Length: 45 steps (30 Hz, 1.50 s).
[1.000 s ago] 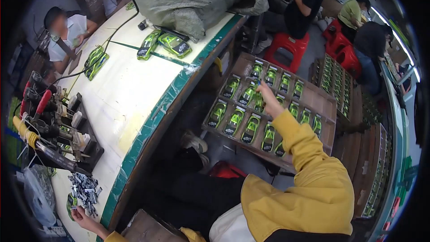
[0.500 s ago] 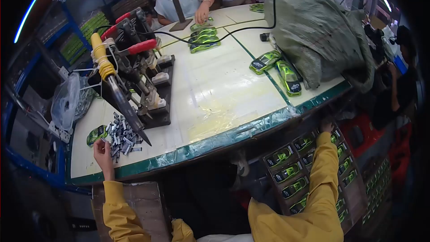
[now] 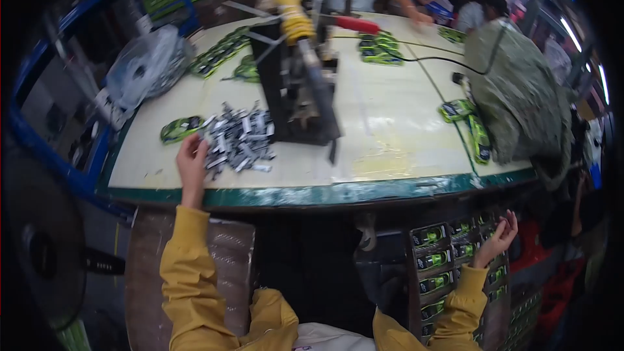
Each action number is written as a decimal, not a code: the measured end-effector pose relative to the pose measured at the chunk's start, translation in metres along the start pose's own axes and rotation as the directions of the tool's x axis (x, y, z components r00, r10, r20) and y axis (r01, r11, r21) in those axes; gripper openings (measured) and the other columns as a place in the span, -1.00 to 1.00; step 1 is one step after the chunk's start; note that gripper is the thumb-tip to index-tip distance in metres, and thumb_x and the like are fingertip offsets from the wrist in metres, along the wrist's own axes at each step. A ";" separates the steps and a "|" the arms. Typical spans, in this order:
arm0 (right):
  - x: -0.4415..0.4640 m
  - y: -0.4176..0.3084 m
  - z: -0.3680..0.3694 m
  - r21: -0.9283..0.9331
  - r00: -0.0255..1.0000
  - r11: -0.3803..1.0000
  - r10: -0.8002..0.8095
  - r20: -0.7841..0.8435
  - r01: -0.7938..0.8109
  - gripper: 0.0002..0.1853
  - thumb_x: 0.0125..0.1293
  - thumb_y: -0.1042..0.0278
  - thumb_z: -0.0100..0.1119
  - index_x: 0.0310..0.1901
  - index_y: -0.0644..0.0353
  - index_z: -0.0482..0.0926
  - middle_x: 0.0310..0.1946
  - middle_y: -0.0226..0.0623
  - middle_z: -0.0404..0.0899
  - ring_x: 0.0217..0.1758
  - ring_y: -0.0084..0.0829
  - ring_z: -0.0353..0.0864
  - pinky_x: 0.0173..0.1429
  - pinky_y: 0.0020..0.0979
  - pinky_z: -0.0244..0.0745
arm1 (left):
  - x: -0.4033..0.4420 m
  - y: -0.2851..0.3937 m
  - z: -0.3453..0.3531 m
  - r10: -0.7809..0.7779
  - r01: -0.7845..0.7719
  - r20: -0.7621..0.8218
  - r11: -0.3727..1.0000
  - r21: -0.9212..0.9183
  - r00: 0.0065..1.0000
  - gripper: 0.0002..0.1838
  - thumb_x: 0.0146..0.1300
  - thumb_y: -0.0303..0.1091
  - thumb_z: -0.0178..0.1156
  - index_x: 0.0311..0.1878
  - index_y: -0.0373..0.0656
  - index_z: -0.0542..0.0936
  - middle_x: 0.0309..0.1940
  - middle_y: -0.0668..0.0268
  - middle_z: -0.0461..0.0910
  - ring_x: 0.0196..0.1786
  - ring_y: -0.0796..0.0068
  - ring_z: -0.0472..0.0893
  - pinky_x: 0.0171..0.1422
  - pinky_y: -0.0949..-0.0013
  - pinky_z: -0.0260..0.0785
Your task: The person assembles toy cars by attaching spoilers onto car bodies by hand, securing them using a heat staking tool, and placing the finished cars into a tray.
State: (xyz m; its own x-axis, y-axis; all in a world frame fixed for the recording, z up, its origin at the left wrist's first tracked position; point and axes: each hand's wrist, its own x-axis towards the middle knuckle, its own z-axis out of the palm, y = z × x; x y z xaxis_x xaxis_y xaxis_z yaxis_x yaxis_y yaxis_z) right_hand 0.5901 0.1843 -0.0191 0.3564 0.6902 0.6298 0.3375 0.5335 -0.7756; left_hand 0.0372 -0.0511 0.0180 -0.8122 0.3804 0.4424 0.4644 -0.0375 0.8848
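My left hand (image 3: 192, 159) is at the left edge of a heap of small grey-and-white metallic pieces (image 3: 240, 140). Its fingers are pinched together; whatever lies between the tips is too small to make out. Just behind it on the table lies a green-and-black toy car shell (image 3: 181, 129). My right hand (image 3: 498, 240) hovers over a brown compartment tray (image 3: 411, 286), fingers apart and nothing visible in them. Green car shells (image 3: 433, 261) sit in the tray's compartments.
A hand press with a yellow-wrapped handle (image 3: 290, 10) and red levers stands beyond the heap. Green shells (image 3: 381, 49) lie farther back, near a co-worker's arm (image 3: 403, 3). A large grey-green sack (image 3: 520, 91) covers the table's right side. A clear plastic bag (image 3: 146, 68) sits left.
My view has swung left. My right hand has come back from the tray's far end and lifted, fingers now apart. My left hand stays beside the heap, still pinched.
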 end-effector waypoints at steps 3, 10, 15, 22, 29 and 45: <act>-0.037 -0.078 0.035 0.183 0.912 0.982 -0.118 0.393 0.048 -0.82 0.25 0.56 -0.18 -0.16 0.27 0.43 -0.22 -0.34 0.46 -0.30 -0.62 0.36 -0.22 -0.60 0.27 | 0.010 0.022 -0.015 -0.055 0.055 0.013 0.998 0.023 0.998 -0.78 0.11 -0.40 0.13 -0.23 -0.35 0.51 -0.44 0.34 0.53 -0.37 0.64 0.47 -0.23 0.58 0.29; -0.146 -0.226 0.130 0.590 0.256 0.805 -0.583 0.771 0.056 -0.72 -0.07 0.68 0.07 -0.26 0.20 0.52 -0.25 -0.22 0.52 -0.20 -0.29 0.51 -0.15 -0.42 0.39 | 0.096 -0.025 -0.107 -0.269 0.264 -0.150 0.963 -0.057 0.951 -0.80 0.08 -0.36 0.15 -0.27 -0.27 0.56 -0.50 0.41 0.53 -0.47 0.70 0.43 -0.39 0.61 0.25; -0.211 -0.296 0.236 0.734 0.113 0.673 -0.740 0.663 0.094 -0.60 -0.03 0.48 0.15 -0.07 0.15 0.42 -0.04 -0.19 0.39 0.00 -0.17 0.37 0.04 -0.31 0.30 | 0.113 -0.040 -0.118 -0.464 0.464 0.036 0.876 -0.127 0.885 -0.90 0.05 -0.39 0.14 -0.40 -0.22 0.54 -0.65 0.43 0.44 -0.67 0.69 0.34 -0.60 0.63 0.16; -0.276 -0.342 0.391 0.629 0.145 0.653 -0.733 0.665 0.422 -0.41 -0.02 0.37 0.15 0.12 0.11 0.24 0.08 -0.12 0.26 0.12 -0.16 0.25 0.15 -0.22 0.18 | 0.124 -0.038 -0.125 -0.628 0.632 0.137 0.775 0.013 0.766 -0.84 -0.02 -0.32 0.18 -0.59 -0.13 0.44 -0.71 0.46 0.37 -0.71 0.70 0.26 -0.68 0.59 0.06; -0.284 -0.346 0.428 0.570 0.074 0.677 -0.672 0.737 0.465 -0.26 -0.17 0.39 0.25 0.16 -0.01 0.22 -0.05 -0.29 0.40 -0.18 -0.19 0.41 -0.09 -0.31 0.38 | 0.131 -0.041 -0.137 -0.660 0.658 0.205 0.748 0.086 0.723 -0.85 0.00 -0.30 0.19 -0.55 -0.09 0.44 -0.67 0.50 0.37 -0.68 0.73 0.29 -0.68 0.62 0.10; -0.278 -0.349 0.423 0.594 -0.016 0.730 -0.627 0.779 0.338 -0.18 -0.15 0.38 0.25 0.22 -0.07 0.09 0.08 -0.29 0.31 -0.08 -0.18 0.42 -0.03 -0.32 0.40 | 0.137 -0.038 -0.133 -0.661 0.635 0.280 0.749 0.192 0.696 -0.83 0.08 -0.23 0.18 -0.44 -0.08 0.46 -0.66 0.54 0.37 -0.68 0.79 0.29 -0.66 0.71 0.16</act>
State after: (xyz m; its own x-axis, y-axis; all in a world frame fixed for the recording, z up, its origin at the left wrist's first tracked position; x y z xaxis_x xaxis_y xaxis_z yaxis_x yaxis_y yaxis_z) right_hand 0.0043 0.0132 0.0578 -0.8959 0.0357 0.4429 -0.1510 0.9130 -0.3789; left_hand -0.1387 -0.1209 0.0645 -0.7731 0.5485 -0.3184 -0.1000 0.3904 0.9152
